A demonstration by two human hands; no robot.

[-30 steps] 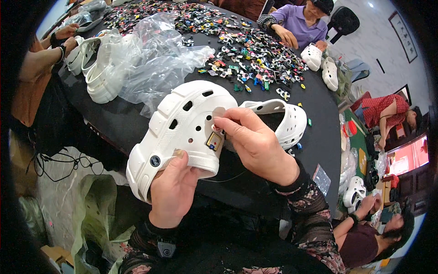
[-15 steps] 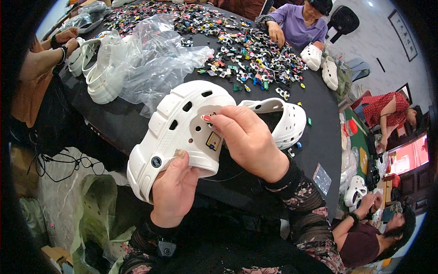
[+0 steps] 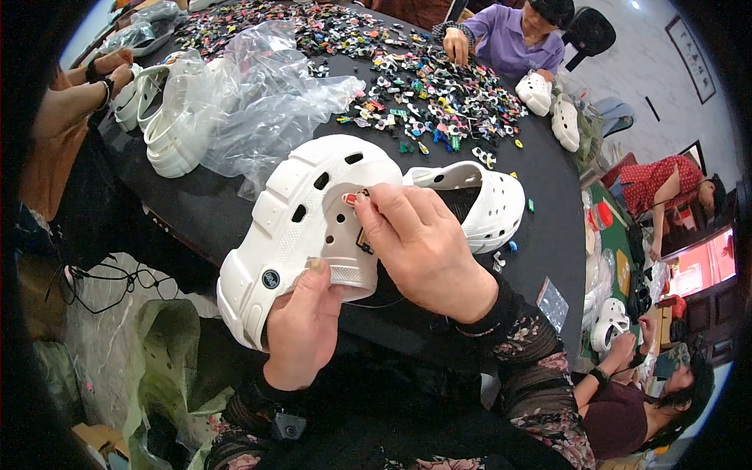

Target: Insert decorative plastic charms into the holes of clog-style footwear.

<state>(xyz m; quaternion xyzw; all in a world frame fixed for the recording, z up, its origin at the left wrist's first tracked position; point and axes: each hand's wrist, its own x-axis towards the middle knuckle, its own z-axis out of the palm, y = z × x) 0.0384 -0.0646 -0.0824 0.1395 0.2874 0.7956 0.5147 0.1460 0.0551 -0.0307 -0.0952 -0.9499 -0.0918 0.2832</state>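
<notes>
A white foam clog is tilted up over the table edge, gripped at the heel end by my left hand, its thumb over the rim. My right hand pinches a small red-and-white shoe charm against the clog's holed upper. Just below, a dark-and-yellow charm sits on the same upper, partly covered by my right fingers. A round dark button marks the strap joint. Behind my right hand, a second white clog rests on the table.
Loose colourful charms spread over the dark table. Clear plastic bags and more white clogs lie at the left. A person in purple reaches into the charms; others work at both sides. A small clear packet lies near the right edge.
My right hand has shifted slightly down, and the red-and-white charm now sits closer against the clog's upper. The clog has turned a little. Across the table, the person's hand has moved left.
</notes>
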